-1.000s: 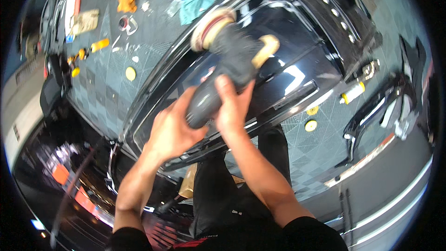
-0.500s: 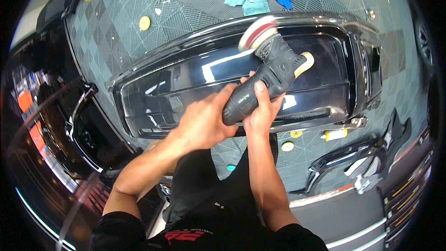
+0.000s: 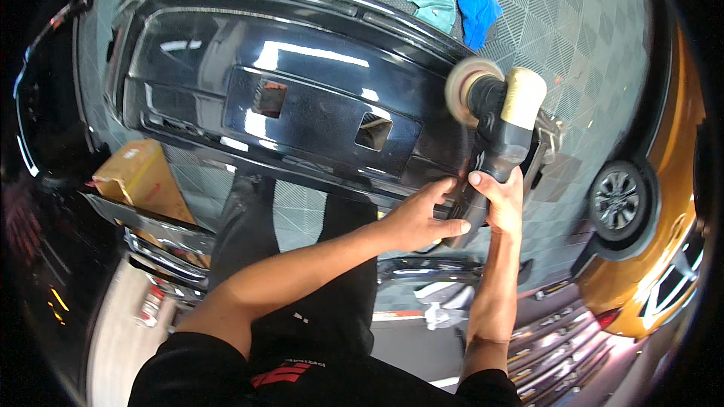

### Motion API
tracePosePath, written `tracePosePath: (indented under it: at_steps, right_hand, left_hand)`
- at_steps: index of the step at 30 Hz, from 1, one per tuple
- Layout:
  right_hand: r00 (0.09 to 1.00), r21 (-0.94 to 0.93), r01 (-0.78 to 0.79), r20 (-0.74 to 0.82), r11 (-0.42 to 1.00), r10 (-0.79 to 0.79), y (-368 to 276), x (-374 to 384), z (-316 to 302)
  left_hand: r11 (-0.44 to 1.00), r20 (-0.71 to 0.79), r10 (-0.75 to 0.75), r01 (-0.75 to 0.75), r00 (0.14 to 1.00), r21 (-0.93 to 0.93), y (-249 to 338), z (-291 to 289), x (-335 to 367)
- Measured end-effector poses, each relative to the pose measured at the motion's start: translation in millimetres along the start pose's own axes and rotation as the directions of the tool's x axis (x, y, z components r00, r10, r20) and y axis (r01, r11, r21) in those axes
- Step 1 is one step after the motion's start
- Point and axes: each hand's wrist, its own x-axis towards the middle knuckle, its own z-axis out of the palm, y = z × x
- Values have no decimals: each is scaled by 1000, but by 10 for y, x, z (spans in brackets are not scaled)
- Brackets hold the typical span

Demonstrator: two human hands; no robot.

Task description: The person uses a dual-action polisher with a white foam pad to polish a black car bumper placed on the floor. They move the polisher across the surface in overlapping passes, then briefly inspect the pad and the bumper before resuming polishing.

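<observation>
A black handheld polisher (image 3: 494, 143) slants over the right end of a glossy black car body panel (image 3: 317, 98). Its round pale pad (image 3: 461, 90) is blurred and stands tilted; whether it touches the panel I cannot tell. A cream-coloured cover (image 3: 524, 98) sits on the tool's head. My right hand (image 3: 507, 202) wraps the body from the right, thumb across the top. Lower on the handle, my left hand (image 3: 422, 215) holds loosely, its thumb over the grip and its forefinger along the left side. The two square openings in the panel lie left of the tool.
Teal (image 3: 434, 4) and blue cloths (image 3: 473, 7) lie on the tiled floor beyond the panel. An orange car (image 3: 656, 256) stands at the right. A cardboard box (image 3: 143, 181) is at the near left, beside black trim pieces (image 3: 170, 237). Another trim piece (image 3: 430, 269) lies by my legs.
My view has swung, and the panel now appears further left. Both hands have carried the polisher toward the panel's right end and turned it more upright. My left hand's grip looks looser.
</observation>
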Motion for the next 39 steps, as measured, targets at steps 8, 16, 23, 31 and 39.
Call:
tracePosePath:
  at_steps: [8, 16, 23, 31, 39]
  right_hand:
    - [949, -884, 280, 196, 375, -247, -402, 211, 49]
    - [882, -937, 340, 348, -84, -318, -224, 298, 190]
    - [899, -927, 366, 374, -81, -229, -359, 397, 490]
    - [829, -871, 483, 489, -93, -272, -223, 557, 500]
    - [865, -924, 373, 380, -87, -326, -32, 328, -3]
  left_hand:
    - [752, -162, -28, -86, 986, -653, 195, -430, 524]
    - [552, -368, -74, -270, 927, -789, 173, -492, 692]
    - [468, -525, -104, -424, 845, -775, 321, -592, 506]
    - [448, -569, -179, -448, 803, -773, 302, -647, 534]
    - [549, -499, -290, -286, 816, -785, 266, -179, 791]
